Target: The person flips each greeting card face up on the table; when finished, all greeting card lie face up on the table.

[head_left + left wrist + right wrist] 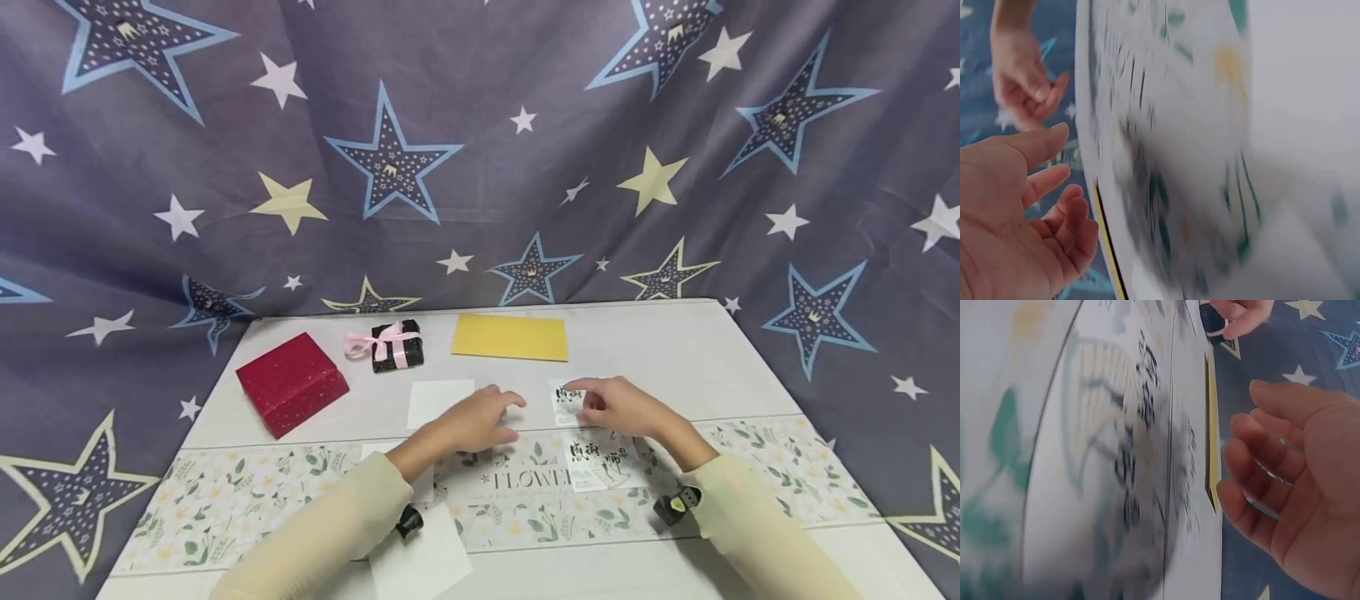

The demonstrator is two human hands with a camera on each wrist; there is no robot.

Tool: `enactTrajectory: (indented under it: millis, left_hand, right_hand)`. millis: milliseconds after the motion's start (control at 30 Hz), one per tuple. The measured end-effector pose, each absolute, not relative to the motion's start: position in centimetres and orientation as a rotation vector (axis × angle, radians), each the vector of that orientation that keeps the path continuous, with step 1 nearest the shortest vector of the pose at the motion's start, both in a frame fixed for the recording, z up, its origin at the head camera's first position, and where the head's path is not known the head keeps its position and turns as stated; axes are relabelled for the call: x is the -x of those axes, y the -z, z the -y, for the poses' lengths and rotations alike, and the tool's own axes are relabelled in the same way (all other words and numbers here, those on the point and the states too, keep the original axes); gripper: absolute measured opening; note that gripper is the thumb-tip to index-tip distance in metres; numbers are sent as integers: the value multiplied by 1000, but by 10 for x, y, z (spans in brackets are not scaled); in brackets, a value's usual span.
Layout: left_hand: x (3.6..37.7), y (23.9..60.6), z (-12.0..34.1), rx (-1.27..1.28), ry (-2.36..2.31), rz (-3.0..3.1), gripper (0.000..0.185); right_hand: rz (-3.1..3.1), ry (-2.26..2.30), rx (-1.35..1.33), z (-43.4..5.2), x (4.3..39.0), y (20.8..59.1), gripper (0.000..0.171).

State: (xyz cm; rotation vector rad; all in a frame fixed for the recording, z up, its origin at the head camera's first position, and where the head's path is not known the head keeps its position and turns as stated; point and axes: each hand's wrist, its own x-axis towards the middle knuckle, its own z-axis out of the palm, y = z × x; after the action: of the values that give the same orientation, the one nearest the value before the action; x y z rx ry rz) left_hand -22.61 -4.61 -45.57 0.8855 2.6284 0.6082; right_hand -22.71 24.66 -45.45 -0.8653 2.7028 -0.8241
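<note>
My left hand [478, 421] hovers over the middle of the table with its fingers loosely bent and nothing in them. It is nearest a blank white card [433, 400], part of which it hides. My right hand [621, 407] is held above two cards with black brush lettering, fingers relaxed and holding nothing. One lettered card [562, 410] is partly behind the fingers; the other lettered card [592, 475] lies nearer the front. In the left wrist view the palm of the left hand [1029, 219] shows bare. The right wrist view shows the right hand [1297, 481] with curved, spread fingers.
A red box [292, 383] stands at the left, beside a black gift box [397, 346] with a pink ribbon. A yellow envelope-like rectangle [510, 337] lies at the back. Another blank white card [420, 558] is in front, under the left forearm. A starry curtain [465, 233] hangs behind.
</note>
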Motion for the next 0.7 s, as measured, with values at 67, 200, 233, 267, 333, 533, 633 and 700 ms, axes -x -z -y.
enactTrajectory:
  millis: [67, 200, 233, 267, 333, 533, 633, 700]
  left_hand:
    - [231, 453, 61, -835, -658, -2637, 55]
    - [242, 449, 92, -732, -733, -2682, 56]
    - [244, 448, 100, -704, -743, -2694, 57]
    - [246, 447, 108, -682, -748, -2705, 57]
    - [251, 448, 122, -654, -751, -2725, 58]
    - [263, 458, 152, -569, -785, -2744, 59]
    - [268, 466, 164, -520, -793, -2749, 60]
    - [269, 471, 171, -490, -801, -2748, 61]
  right_hand:
    - [-2694, 834, 887, -238, 232, 458, 46]
    - [-2682, 858, 899, -220, 243, 461, 46]
    - [-2683, 864, 902, -215, 247, 462, 46]
    - [-2683, 870, 905, -209, 250, 462, 47]
    - [-2675, 888, 910, -198, 256, 462, 47]
    - [-2627, 915, 931, -166, 269, 467, 49]
    - [-2624, 922, 898, -150, 272, 471, 51]
    - [-2632, 931, 880, -140, 274, 474, 51]
